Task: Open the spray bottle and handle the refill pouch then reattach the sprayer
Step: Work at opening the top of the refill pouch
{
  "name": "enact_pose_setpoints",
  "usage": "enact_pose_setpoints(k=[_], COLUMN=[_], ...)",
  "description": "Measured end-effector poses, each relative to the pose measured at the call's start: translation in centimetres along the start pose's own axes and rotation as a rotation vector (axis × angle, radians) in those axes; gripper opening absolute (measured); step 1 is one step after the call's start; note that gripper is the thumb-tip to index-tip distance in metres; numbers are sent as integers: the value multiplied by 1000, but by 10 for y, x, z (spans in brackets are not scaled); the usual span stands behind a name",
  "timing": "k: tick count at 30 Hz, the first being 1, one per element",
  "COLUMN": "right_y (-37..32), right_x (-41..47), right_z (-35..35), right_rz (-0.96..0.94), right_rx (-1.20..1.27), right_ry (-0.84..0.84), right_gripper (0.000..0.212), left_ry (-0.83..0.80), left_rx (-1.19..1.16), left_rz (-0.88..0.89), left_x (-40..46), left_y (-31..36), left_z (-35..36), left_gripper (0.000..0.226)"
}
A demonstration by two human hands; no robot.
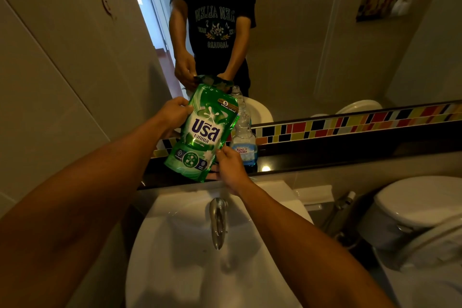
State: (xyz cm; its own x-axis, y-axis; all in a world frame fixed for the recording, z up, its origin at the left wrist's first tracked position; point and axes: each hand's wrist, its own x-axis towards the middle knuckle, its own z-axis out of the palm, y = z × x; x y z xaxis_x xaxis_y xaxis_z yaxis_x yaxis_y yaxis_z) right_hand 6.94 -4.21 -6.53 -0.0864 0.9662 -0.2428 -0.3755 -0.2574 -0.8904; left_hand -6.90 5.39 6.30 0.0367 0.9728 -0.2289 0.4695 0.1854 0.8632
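Both hands grip the green pouch (200, 132), left hand (172, 110) high on its edge, right hand (228, 167) under its base, likely steadying it beside the uncapped bottle (243, 137) for pouring.

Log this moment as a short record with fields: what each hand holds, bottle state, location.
left hand: grips the upper left edge of the green refill pouch
right hand: grips the pouch's lower right corner
pouch: held upright over the ledge, tilted
spray bottle: on the dark ledge behind the pouch, sprayer off, neck open, blue liquid low
below: white sink with faucet
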Motion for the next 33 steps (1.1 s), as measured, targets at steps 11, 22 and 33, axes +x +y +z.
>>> enact_pose_setpoints(k=[11,22,33], right_y=[-3,-7,-7], right_x=[-5,-9,-9], right_z=[5,7,9], right_rz=[-16,-10,8], right_rx=[15,21,39], right_ry=[-18,-16,-10], right_gripper=[30,31,31], left_ry=[22,8,-8], left_rx=[105,162,185], left_rz=[22,19,-4], left_x=[0,-2,-4], left_y=[11,18,22], left_z=[-4,-4,-5], left_gripper=[11,9,8])
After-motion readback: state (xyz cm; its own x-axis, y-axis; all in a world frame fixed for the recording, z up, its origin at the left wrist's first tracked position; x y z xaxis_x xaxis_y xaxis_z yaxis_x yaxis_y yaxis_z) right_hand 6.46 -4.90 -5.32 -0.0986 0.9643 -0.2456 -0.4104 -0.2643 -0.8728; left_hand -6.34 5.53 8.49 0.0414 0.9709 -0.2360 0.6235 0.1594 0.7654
